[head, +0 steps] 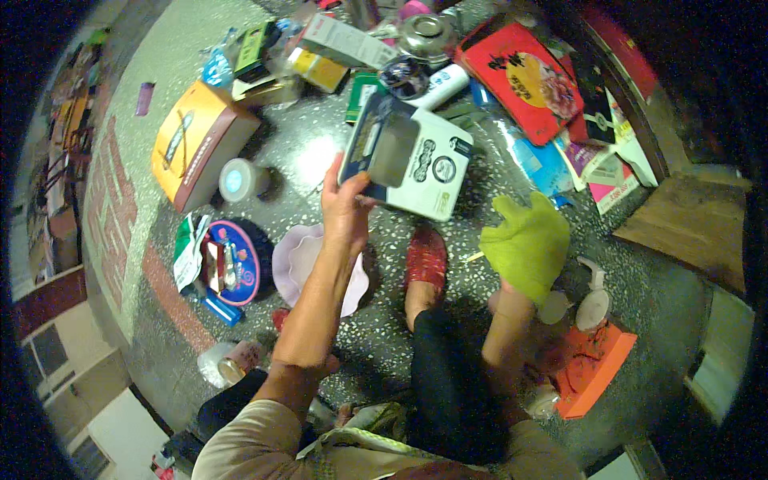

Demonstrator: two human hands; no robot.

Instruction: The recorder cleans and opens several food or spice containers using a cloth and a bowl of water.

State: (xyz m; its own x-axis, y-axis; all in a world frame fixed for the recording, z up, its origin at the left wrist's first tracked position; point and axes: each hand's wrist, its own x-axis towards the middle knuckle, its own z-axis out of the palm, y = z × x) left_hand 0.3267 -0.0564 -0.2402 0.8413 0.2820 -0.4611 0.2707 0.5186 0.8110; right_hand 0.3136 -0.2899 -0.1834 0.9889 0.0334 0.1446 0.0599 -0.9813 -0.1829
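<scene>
My left hand (pixel 347 207) grips one end of a white and dark blue printed box (pixel 441 171) with a clear window, tilted above the speckled floor. A yellow-green cloth (pixel 531 243) covers my right hand (pixel 515 293), so its fingers are hidden. That hand is to the right of the box, apart from it. Below the left forearm lies a pale lilac scalloped dish (pixel 294 267), partly hidden by the arm. A lidded plastic tub (pixel 239 180) and a yellow and maroon carton (pixel 201 144) stand to the left.
Around the far side lie a red decorated box (pixel 522 84), a grey-white carton (pixel 345 41), a metal lid (pixel 427 35) and a white bottle (pixel 441 87). A blue oval tin (pixel 247 261) sits left. An orange box (pixel 597 372) and cardboard (pixel 690 225) lie right.
</scene>
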